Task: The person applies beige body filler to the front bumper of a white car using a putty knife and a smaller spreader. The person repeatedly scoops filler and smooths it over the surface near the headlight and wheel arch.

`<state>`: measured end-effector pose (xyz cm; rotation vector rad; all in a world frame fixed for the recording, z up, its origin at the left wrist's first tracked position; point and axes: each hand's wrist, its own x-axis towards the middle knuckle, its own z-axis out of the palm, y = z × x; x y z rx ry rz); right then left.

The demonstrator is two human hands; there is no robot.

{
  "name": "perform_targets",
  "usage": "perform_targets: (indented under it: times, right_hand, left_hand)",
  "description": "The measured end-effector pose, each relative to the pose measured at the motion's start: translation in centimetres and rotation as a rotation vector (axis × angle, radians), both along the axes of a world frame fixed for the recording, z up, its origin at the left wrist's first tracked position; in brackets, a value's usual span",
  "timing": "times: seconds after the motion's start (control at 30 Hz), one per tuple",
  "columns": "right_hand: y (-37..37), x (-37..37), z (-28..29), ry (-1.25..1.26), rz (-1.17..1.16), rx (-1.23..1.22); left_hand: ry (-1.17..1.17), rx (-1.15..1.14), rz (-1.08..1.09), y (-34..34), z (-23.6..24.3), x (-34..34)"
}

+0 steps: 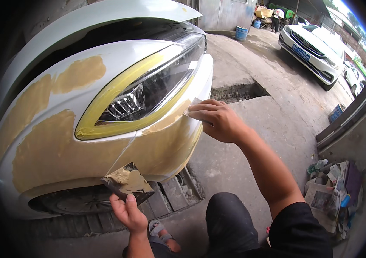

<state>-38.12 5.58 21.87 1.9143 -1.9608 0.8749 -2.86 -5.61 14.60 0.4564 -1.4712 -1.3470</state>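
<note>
A white car's front corner (49,103) fills the left half, with tan filler patches (43,155) on its fender and bumper. Yellow masking tape (89,129) borders the headlight (144,92). My left hand (129,215) grips a dark square board (146,192) with a lump of beige putty (122,180) on it, held low in front of the bumper, near the wheel arch. My right hand (217,120) has fingers closed on a thin, pale spreader (189,109), held against the filler just below the headlight's right part; the spreader is mostly hidden by the fingers.
A pit (239,92) opens in the concrete behind the bumper; metal grating (170,195) lies beside the wheel. A white car (310,53) and blue drum (241,33) are farther back. A post (346,107) and a rubbish pile (329,193) are at my right.
</note>
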Motion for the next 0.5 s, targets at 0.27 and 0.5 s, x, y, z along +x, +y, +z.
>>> perform_targets:
  times: [0.27, 0.5]
  right_hand:
    - [-1.2, -1.6, -0.2, -0.022, -0.014, -0.032]
    - [0.1, -1.3, -0.2, -0.038, -0.098, 0.121]
  left_hand:
    - [-0.025, -0.012, -0.006, 0.0, -0.3, -0.1]
    - [-0.02, -0.016, -0.002, 0.3, -0.1, -0.3]
